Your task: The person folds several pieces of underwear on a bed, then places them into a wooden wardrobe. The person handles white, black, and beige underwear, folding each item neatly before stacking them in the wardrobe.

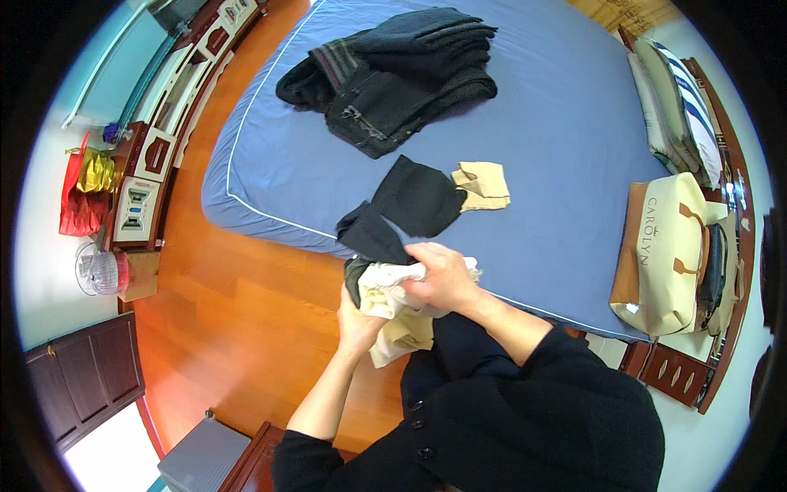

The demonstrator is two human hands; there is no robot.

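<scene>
Over the near edge of a bed with a blue sheet (pixel 553 246), my left hand (pixel 358 323) and my right hand (pixel 444 278) grip a bunched bundle of cream and white cloth (pixel 387 288). A dark piece is pinched against it by my left hand. Pale yellow cloth (pixel 406 335) hangs below the bundle. Black cloth (pixel 372 234) extends from my right hand's fingertips towards a folded black cloth (pixel 418 197) on the bed. Beside that lies a folded pale yellow cloth (pixel 486 186). Farther back is a pile of dark clothes (pixel 418 74), some with fringe-like folds.
A large cream and brown bag (pixel 664 252) stands at the right by the headboard, near stacked pillows (pixel 676 111). On the left are a white and brown cabinet (pixel 138 209), a red bag (pixel 80 203) and a fan (pixel 103 272). A grey box-like object (pixel 206 455) stands at lower left.
</scene>
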